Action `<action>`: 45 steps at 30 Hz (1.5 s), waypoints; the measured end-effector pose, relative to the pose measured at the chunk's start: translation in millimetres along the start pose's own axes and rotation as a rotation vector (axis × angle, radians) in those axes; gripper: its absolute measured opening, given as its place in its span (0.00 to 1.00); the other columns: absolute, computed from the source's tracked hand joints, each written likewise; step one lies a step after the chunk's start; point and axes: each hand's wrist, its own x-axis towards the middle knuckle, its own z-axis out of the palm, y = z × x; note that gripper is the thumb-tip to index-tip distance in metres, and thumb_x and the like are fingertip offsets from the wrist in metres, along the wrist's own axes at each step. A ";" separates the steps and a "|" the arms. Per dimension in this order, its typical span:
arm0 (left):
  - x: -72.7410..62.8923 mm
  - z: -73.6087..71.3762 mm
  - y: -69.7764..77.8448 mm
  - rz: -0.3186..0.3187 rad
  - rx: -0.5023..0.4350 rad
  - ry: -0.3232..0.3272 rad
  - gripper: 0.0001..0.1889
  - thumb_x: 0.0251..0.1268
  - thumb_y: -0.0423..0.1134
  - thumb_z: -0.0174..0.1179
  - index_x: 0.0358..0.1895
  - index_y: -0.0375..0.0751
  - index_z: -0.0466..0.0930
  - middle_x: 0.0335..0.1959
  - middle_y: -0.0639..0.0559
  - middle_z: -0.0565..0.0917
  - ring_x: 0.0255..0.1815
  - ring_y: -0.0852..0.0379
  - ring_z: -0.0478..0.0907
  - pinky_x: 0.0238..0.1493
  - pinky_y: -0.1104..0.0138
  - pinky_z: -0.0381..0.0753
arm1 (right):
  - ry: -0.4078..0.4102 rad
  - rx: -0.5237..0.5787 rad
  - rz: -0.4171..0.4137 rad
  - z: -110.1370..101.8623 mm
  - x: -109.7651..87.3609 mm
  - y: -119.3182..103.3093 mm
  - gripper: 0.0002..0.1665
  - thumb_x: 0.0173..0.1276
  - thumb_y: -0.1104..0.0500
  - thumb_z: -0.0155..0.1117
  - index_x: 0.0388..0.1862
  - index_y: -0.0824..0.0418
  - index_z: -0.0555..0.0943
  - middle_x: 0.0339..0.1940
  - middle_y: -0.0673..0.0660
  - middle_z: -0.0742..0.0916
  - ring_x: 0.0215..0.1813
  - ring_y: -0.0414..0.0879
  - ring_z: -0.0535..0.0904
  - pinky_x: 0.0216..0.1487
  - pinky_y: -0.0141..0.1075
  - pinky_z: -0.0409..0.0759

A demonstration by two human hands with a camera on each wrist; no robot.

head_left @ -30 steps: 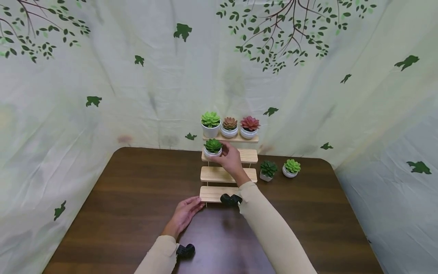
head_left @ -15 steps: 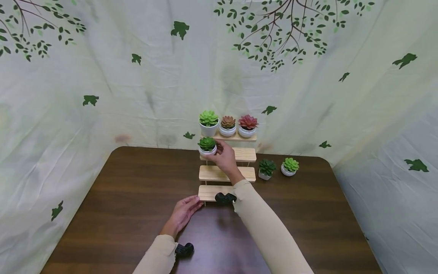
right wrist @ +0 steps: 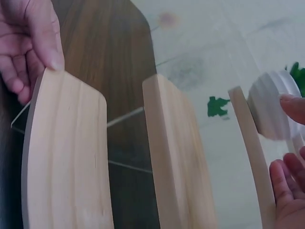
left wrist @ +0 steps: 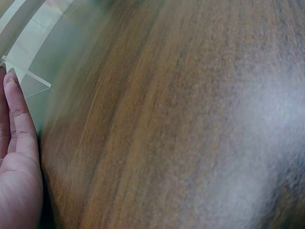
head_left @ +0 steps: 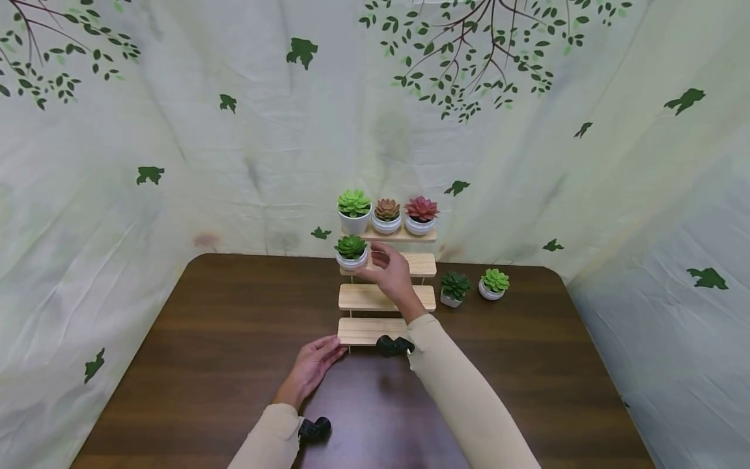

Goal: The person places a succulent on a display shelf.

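Note:
A tiered wooden display stand [head_left: 387,298] with clear side supports stands on the table. My left hand [head_left: 316,365] holds the left corner of its lowest shelf [right wrist: 71,143], thumb on top and fingers below. On the left end of the second shelf from the top sits a green potted succulent [head_left: 351,253] in a white ribbed pot [right wrist: 274,107]. My right hand [head_left: 394,277] is beside that pot, fingers spread, with the thumb against or very near its side. In the left wrist view, my left fingers [left wrist: 21,114] reach to a clear support [left wrist: 38,81].
The top shelf carries a light green succulent [head_left: 354,207], a brown one [head_left: 387,213] and a red one [head_left: 420,213]. Right of the stand, a dark green succulent [head_left: 454,288] and a light green one [head_left: 493,284] stand on the table [head_left: 246,312]. A leaf-print cloth [head_left: 281,163] hangs behind.
My right hand has moved left with the green succulent to the second shelf's left end, then its fingers have spread away from the pot. The left hand has stayed at the lowest shelf.

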 end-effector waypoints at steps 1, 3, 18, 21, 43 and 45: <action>-0.2 0.1 0.1 0.000 -0.001 -0.002 0.09 0.70 0.25 0.52 0.39 0.36 0.82 0.36 0.48 0.85 0.39 0.58 0.83 0.51 0.68 0.82 | 0.004 -0.005 0.006 -3.2 -1.9 1.1 0.41 0.52 0.64 0.77 0.66 0.64 0.71 0.62 0.63 0.78 0.62 0.56 0.75 0.61 0.38 0.77; -0.2 0.1 -0.2 0.004 0.000 0.002 0.08 0.70 0.25 0.52 0.39 0.36 0.81 0.36 0.48 0.85 0.39 0.58 0.83 0.51 0.68 0.82 | 0.013 -0.006 0.008 -9.1 -6.5 2.9 0.41 0.53 0.64 0.76 0.66 0.64 0.70 0.64 0.61 0.77 0.63 0.56 0.74 0.60 0.39 0.77; -1.2 -6.3 -0.9 0.025 -0.023 0.055 0.09 0.69 0.23 0.51 0.38 0.34 0.82 0.35 0.46 0.85 0.37 0.57 0.84 0.49 0.67 0.83 | 0.162 0.144 -0.104 -46.7 -30.4 22.7 0.36 0.55 0.68 0.74 0.63 0.67 0.73 0.58 0.68 0.78 0.58 0.59 0.76 0.60 0.45 0.77; -0.1 -4.9 -1.7 0.022 -0.021 0.049 0.10 0.69 0.23 0.51 0.39 0.35 0.82 0.35 0.47 0.85 0.38 0.57 0.84 0.49 0.67 0.83 | 0.197 0.178 -0.113 -56.6 -32.9 26.1 0.36 0.54 0.69 0.74 0.62 0.70 0.72 0.57 0.69 0.77 0.56 0.62 0.75 0.60 0.49 0.76; 2.9 -0.2 -3.2 0.012 -0.017 0.018 0.09 0.69 0.23 0.51 0.38 0.36 0.82 0.34 0.47 0.85 0.38 0.57 0.84 0.50 0.67 0.82 | 0.380 0.131 -0.113 -136.8 -61.6 61.0 0.38 0.55 0.73 0.71 0.65 0.70 0.69 0.62 0.64 0.76 0.67 0.59 0.68 0.68 0.53 0.64; 2.3 -0.1 -3.2 0.012 -0.010 0.016 0.10 0.69 0.23 0.51 0.38 0.36 0.82 0.35 0.47 0.85 0.38 0.57 0.84 0.51 0.67 0.82 | 0.390 0.113 -0.101 -141.9 -61.5 70.3 0.40 0.55 0.73 0.72 0.67 0.68 0.68 0.63 0.62 0.76 0.67 0.58 0.68 0.69 0.50 0.65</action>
